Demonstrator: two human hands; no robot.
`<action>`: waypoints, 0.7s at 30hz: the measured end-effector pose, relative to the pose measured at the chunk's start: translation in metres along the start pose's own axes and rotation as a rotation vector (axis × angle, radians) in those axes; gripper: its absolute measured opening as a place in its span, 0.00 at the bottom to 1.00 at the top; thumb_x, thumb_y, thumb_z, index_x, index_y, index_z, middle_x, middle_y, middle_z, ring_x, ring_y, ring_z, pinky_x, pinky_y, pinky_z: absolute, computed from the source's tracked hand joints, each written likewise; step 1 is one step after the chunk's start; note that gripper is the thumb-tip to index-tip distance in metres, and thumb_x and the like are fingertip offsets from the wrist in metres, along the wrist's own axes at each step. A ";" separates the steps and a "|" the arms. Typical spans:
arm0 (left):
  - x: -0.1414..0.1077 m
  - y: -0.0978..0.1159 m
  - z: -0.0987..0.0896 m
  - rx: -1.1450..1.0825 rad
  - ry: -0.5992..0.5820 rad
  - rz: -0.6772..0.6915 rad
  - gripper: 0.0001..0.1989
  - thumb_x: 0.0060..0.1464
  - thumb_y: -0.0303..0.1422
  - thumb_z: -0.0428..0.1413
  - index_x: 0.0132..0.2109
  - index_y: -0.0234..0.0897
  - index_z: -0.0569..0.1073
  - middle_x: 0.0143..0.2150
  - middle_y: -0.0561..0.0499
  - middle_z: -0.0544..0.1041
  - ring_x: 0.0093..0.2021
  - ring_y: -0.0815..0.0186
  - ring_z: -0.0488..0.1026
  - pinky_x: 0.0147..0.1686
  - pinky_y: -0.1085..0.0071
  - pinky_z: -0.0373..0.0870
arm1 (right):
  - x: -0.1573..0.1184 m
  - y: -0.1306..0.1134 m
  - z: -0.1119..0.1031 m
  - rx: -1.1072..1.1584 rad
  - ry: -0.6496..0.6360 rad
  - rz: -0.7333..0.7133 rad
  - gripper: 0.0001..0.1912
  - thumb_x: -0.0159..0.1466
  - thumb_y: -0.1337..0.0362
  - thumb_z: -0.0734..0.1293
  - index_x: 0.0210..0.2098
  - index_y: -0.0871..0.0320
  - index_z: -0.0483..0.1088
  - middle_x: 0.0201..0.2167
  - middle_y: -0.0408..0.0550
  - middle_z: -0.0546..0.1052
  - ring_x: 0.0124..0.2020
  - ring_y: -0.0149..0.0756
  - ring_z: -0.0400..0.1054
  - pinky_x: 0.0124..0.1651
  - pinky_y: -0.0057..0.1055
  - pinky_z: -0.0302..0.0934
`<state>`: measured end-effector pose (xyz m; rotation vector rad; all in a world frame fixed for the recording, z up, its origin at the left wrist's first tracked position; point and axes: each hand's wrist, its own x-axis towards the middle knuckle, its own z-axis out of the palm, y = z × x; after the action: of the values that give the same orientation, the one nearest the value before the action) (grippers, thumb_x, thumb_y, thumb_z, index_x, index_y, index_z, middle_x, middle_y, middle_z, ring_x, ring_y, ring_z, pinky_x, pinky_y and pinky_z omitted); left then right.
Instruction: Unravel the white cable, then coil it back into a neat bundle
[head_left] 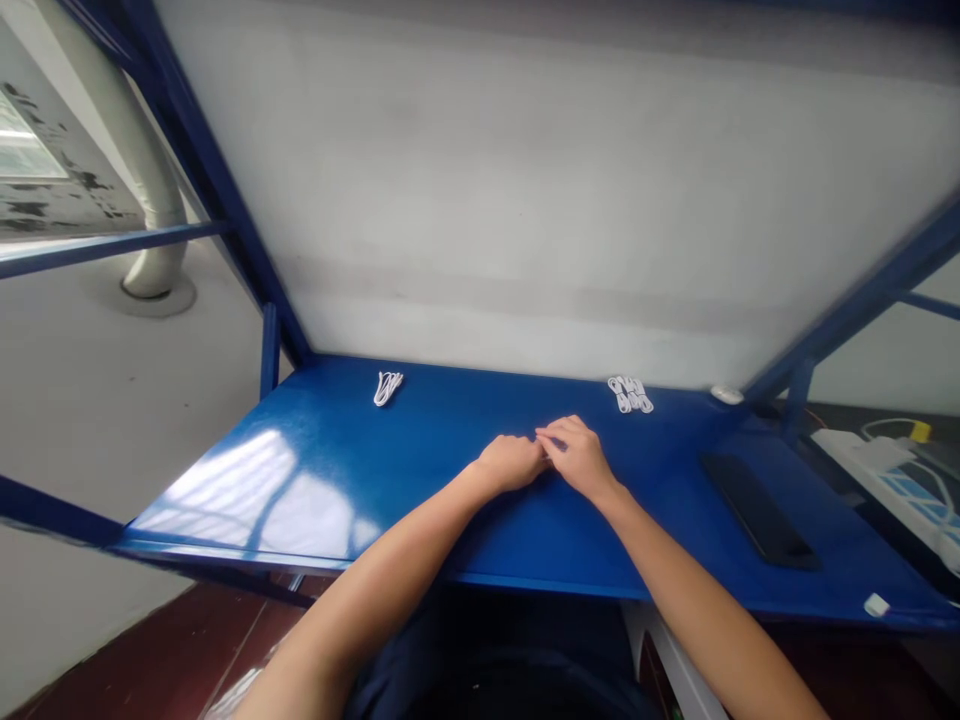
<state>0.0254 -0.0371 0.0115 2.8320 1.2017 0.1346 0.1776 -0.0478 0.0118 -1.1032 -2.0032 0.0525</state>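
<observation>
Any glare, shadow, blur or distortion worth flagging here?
Head view: window-like glare whitens the left part of the blue tabletop; head view: the blue posts splay outward toward the top, perhaps wide-lens distortion; head view: dark below the middle front edge; head view: fine detail is soft, so what lies between the left hand and right hand is unclear.

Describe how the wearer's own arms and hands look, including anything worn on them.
The left hand and right hand are ungloved. The left forearm and right forearm are bare, with no sleeve, watch or bracelet showing. Some fingers are hidden, so rings cannot be ruled out. Dark clothing shows between the arms.
</observation>
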 end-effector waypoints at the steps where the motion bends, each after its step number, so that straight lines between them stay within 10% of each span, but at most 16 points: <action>1: 0.000 -0.002 0.000 -0.019 -0.003 -0.012 0.23 0.64 0.43 0.40 0.49 0.30 0.71 0.36 0.37 0.78 0.36 0.51 0.78 0.34 0.58 0.73 | 0.000 0.000 -0.002 0.012 -0.005 0.014 0.10 0.62 0.67 0.63 0.34 0.53 0.78 0.30 0.48 0.77 0.34 0.40 0.67 0.37 0.38 0.66; 21: -0.002 -0.004 -0.005 -0.032 -0.061 -0.098 0.22 0.63 0.45 0.41 0.48 0.33 0.70 0.39 0.39 0.78 0.39 0.52 0.77 0.37 0.60 0.72 | 0.003 0.006 -0.022 -0.105 -0.122 -0.046 0.10 0.64 0.69 0.63 0.35 0.56 0.76 0.30 0.49 0.74 0.34 0.39 0.64 0.38 0.36 0.63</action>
<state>0.0210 -0.0354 0.0163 2.7222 1.3104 0.0613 0.1953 -0.0497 0.0255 -1.1429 -2.1607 -0.0095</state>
